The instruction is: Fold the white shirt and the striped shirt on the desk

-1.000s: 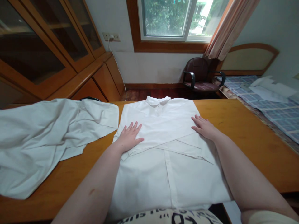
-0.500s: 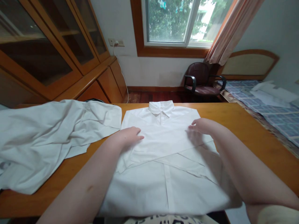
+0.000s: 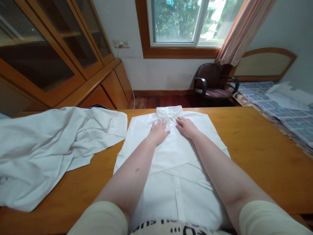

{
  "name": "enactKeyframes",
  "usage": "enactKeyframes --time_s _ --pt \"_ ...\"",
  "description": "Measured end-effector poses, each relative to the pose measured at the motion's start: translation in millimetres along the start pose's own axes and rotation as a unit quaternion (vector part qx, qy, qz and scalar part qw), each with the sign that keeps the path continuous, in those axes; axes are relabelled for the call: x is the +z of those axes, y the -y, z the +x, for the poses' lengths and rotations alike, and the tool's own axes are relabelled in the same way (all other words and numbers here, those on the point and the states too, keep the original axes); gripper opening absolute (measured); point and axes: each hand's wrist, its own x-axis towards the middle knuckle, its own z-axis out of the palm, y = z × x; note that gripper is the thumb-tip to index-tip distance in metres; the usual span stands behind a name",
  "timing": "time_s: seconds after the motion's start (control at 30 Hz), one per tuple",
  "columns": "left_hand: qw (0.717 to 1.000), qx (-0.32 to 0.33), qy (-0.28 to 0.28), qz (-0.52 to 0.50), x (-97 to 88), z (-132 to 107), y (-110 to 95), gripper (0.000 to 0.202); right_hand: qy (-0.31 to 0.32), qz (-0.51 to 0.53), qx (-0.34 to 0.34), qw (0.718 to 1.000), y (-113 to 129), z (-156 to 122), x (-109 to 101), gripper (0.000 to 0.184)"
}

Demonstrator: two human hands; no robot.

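Note:
A white shirt (image 3: 176, 150) lies face up on the wooden table, its collar at the far edge and its sleeves folded across the front. My left hand (image 3: 158, 131) rests flat on the chest just below the left side of the collar, fingers spread. On the other side of the button placket, my right hand (image 3: 187, 126) lies on the cloth near the right collar point, its fingers stretched out. Neither hand grips anything. My forearms cover parts of the shirt's sides, and its lower end runs to the table's near edge against my body.
A second white garment (image 3: 61, 140) lies crumpled on the table (image 3: 259, 147) at the left. Beyond the table stand a glass-doored cabinet (image 3: 80, 65), a maroon armchair (image 3: 211, 80) and a bed (image 3: 276, 98) with a checked cover. A white cable (image 3: 127, 71) hangs from a wall socket.
Both hands have moved inward and away from me, from the shirt's sides to just below the collar. They now lie flat on the cloth.

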Motion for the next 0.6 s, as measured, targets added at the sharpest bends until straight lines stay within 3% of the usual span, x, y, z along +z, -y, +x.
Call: enactKeyframes --time_s 0.43,0.6 --pt "1.0 0.009 0.019 0.002 -3.8 -1 5 0.064 0.001 -0.004 -0.006 1.0 1 -1 -2 0.047" --pt "0.993 0.022 0.003 -0.12 -15.2 0 19 0.054 -0.062 0.025 0.037 0.997 -4 -2 -8 0.043"
